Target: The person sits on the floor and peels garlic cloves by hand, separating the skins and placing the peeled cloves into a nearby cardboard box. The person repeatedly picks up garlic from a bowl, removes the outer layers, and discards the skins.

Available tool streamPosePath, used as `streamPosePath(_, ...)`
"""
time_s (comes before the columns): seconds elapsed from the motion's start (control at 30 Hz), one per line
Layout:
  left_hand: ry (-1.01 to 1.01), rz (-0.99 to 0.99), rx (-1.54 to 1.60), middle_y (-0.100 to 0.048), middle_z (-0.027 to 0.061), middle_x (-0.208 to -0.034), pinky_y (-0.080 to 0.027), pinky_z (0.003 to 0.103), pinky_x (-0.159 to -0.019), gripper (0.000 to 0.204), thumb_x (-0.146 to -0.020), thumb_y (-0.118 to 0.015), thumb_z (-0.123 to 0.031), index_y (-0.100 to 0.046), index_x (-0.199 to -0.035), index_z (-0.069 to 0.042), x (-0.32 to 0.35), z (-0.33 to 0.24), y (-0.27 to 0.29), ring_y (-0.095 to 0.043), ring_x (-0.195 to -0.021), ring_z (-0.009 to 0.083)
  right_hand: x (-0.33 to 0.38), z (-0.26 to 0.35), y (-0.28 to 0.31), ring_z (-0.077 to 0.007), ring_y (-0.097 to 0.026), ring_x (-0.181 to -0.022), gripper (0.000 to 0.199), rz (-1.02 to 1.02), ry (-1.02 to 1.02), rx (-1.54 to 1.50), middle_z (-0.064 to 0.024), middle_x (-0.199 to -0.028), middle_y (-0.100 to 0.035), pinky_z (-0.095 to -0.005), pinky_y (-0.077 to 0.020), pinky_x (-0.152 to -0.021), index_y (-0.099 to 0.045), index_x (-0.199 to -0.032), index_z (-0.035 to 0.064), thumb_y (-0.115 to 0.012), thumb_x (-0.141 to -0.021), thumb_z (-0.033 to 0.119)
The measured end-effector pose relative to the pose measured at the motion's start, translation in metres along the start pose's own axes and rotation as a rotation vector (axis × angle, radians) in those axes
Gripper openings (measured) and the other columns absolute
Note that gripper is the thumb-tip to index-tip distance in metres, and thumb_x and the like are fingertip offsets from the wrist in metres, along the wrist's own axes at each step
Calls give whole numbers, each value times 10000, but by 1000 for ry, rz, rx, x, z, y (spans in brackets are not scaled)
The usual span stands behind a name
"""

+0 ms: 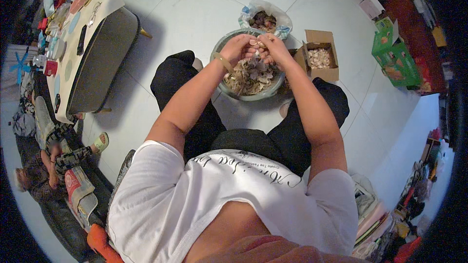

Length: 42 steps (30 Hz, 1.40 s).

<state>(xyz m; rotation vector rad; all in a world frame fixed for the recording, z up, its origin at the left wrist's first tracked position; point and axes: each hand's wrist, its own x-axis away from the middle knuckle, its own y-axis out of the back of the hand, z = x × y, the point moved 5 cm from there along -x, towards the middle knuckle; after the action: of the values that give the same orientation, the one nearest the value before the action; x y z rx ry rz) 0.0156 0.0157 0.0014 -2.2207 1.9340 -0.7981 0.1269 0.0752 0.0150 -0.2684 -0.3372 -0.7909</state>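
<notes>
My left hand (237,48), with a pale bangle (223,62) at the wrist, and my right hand (275,49) come together over a greenish basin (230,94). Both are closed on whitish garlic (262,45), with pieces showing between the fingertips; how it is split between them is hard to see. Below, the basin is heaped with dry, papery garlic skins (251,77). Right of it stands an open cardboard box (329,73) holding many pale garlic cloves (319,58). Just beyond the basin sits an open plastic bag (282,30) with dark brownish contents that I cannot make out.
A long table (105,0) stands at left, crowded with bottles, glasses and other small things. A person (48,165) sits on a dark sofa (61,219) at lower left. Green cartons (396,61) stand at right. Piled bags and fabrics (385,224) lie at lower right, on the pale tiled floor.
</notes>
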Motion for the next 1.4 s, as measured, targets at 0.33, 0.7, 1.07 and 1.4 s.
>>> streamPosePath(0.33,14,-26,46,-556,67,-847,-456,199,-594,140,-832,-425,-149,-475,-923,-56,3,-3,3,-561,-759,128,-2,2,-2,-82,-456,-471,251,18,41,-28,-24,-671,-500,-208,-403,-375,-473,-910,71,-487,-807,299)
streamPosePath(0.7,-61,-78,100,-532,0,-720,-408,179,-564,99,-753,-546,-104,-527,-839,-61,2,5,13,-488,-610,71,-1,-6,-8,-94,-518,-497,242,21,27,112,-26,-624,-499,-212,-411,-374,-453,-854,40,-557,-763,238)
streamPosePath(1.07,-24,-49,10,-547,10,-689,-411,190,-522,119,-770,-563,-157,-523,-814,-55,-6,17,18,-504,-572,85,-5,-8,-5,-102,-514,-550,160,2,203,172,-38,-656,-542,-239,-441,-429,-506,-794,56,-564,-753,199)
streamPosePath(1.4,-161,-100,-214,-542,14,-661,-383,197,-496,158,-760,-578,-178,-544,-794,-27,6,-2,3,-478,-552,74,-8,-6,3,-103,-511,-497,136,-126,410,396,-45,-584,-550,-246,-412,-452,-543,-689,27,-577,-701,158)
